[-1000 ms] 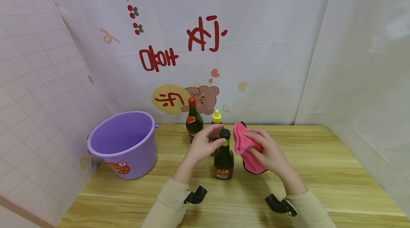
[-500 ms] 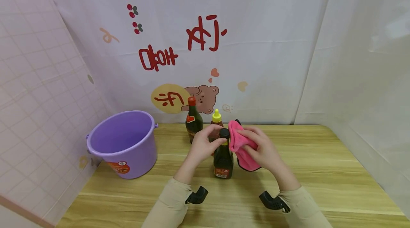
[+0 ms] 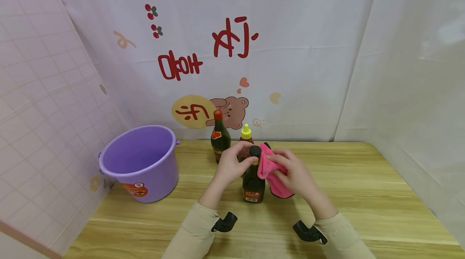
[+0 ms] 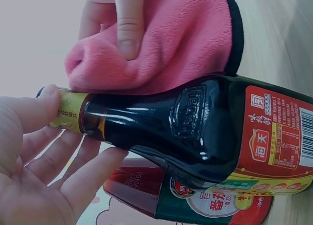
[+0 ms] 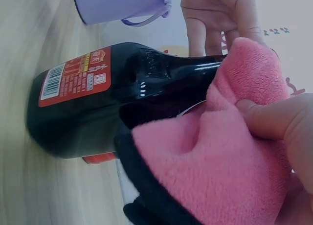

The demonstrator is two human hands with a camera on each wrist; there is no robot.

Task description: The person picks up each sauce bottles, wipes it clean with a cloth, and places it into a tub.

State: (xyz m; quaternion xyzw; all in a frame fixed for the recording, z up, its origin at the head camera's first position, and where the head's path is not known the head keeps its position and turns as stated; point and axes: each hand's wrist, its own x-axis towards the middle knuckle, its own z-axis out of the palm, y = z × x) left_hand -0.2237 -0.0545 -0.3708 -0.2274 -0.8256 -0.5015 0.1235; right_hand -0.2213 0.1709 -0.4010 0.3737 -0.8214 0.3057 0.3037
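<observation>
A dark soy sauce bottle (image 3: 253,186) with a black cap and red label stands upright on the table. My left hand (image 3: 232,164) holds it at the neck, thumb and fingers around the yellow band in the left wrist view. My right hand (image 3: 295,172) grips a folded pink cloth (image 4: 181,34) with black edging, the thumb pressing into its folds. The cloth lies against the right side of the bottle's neck. Behind, partly hidden by the left hand, is a yellow-capped sauce bottle (image 3: 246,133); its red and green label shows in the left wrist view.
A green bottle with a red cap (image 3: 220,140) stands behind and left of the hands. Farther left is a purple bucket (image 3: 156,182). The wooden table (image 3: 363,194) meets a printed white curtain (image 3: 298,81) at the back.
My right hand has moved left with the pink cloth, from beside the soy sauce bottle to against its neck, then slightly down. The left hand keeps its hold.
</observation>
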